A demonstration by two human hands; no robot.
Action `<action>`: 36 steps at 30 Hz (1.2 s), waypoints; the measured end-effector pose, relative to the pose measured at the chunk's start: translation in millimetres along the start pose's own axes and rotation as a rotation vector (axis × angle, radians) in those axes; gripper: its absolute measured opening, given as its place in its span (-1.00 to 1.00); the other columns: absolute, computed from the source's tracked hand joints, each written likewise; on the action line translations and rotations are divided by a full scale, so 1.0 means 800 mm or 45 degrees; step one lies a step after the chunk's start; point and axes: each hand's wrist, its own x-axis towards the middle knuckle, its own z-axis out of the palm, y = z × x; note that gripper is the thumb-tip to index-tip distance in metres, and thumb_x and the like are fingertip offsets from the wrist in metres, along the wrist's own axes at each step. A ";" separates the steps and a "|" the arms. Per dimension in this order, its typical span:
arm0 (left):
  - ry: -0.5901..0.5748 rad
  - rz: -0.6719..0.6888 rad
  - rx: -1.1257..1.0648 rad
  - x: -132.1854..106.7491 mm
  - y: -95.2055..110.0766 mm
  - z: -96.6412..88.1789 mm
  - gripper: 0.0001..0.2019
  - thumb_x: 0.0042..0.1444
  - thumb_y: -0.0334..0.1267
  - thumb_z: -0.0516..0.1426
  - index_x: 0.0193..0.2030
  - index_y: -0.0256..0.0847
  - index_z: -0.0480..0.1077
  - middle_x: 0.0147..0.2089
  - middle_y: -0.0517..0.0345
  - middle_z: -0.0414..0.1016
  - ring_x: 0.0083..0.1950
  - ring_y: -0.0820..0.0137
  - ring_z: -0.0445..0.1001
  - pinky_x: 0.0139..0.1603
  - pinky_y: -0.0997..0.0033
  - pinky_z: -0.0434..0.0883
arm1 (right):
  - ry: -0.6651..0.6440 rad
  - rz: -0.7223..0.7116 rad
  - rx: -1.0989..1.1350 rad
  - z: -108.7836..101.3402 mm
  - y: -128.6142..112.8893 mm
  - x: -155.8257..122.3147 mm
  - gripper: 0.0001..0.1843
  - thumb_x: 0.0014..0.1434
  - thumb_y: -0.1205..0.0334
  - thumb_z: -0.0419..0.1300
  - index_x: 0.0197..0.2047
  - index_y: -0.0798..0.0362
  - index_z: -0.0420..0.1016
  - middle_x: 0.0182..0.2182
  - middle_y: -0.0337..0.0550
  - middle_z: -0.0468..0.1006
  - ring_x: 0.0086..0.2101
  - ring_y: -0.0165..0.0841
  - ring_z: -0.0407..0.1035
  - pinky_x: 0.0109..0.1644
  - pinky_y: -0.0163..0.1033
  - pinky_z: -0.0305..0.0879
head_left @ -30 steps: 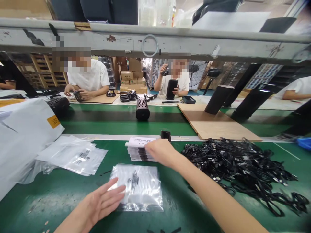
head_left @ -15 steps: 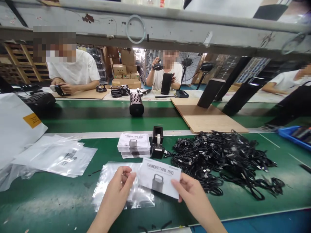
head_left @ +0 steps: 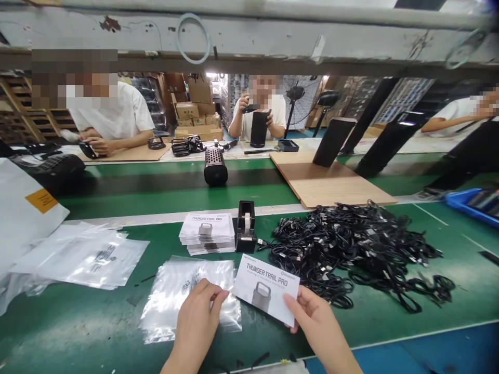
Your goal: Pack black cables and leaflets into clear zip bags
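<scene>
My right hand (head_left: 317,317) pinches a white printed booklet (head_left: 259,296) by its right end, thumb on the front. "THUNDER TRAIL PRO" and a drawing of a speaker show on its cover. Over a stack of clear plastic bags (head_left: 159,306) is my left hand (head_left: 200,317), thumb and forefinger pressed together near the bags' right side. What its fingertips hold, if anything, I cannot make out. Just behind the bags lies a pile of matching booklets (head_left: 206,228), with a black tape dispenser (head_left: 246,228) standing beside it.
A heap of black cables (head_left: 343,249) covers the bench at right. More plastic bags (head_left: 89,254) lie at left. Beyond the divider are a perforated speaker (head_left: 215,166) and a wooden board (head_left: 331,184) bearing a dark speaker. Several co-workers sit opposite. A blue tray (head_left: 471,208) stands far right.
The booklet in my right hand has shifted slightly right and now shows sharply. My left hand has moved a little right and lower, its thumb and forefinger still together. The whole view has shifted slightly.
</scene>
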 end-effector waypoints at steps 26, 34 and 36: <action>0.119 0.152 -0.037 -0.018 -0.010 0.017 -0.85 0.16 -0.21 -0.04 -0.31 -0.10 0.33 -0.32 0.16 0.39 -0.31 0.32 0.41 -0.34 0.33 0.35 | -0.003 0.248 -0.178 0.013 0.008 -0.006 -0.61 0.00 -0.07 0.07 -0.36 0.14 0.27 -0.74 -0.37 0.34 -0.80 -0.58 0.19 -0.79 -0.54 0.01; 0.222 0.213 -0.024 -0.019 -0.009 0.021 -0.80 0.19 -0.18 -0.09 -0.29 -0.12 0.32 -0.32 0.15 0.37 -0.32 0.32 0.40 -0.33 0.33 0.34 | -0.277 0.332 -0.160 0.018 0.022 -0.016 -0.54 -0.02 -0.13 0.08 -0.37 0.17 0.28 -0.75 -0.30 0.38 -0.81 -0.55 0.20 -0.80 -0.51 0.01; 0.185 0.207 0.006 -0.018 -0.010 0.021 -0.82 0.14 -0.11 -0.01 -0.29 -0.11 0.33 -0.31 0.16 0.37 -0.31 0.30 0.41 -0.34 0.32 0.35 | -0.258 0.330 -0.179 0.021 0.016 -0.012 -0.53 -0.02 -0.14 0.08 -0.37 0.17 0.29 -0.74 -0.30 0.38 -0.81 -0.56 0.18 -0.80 -0.51 -0.02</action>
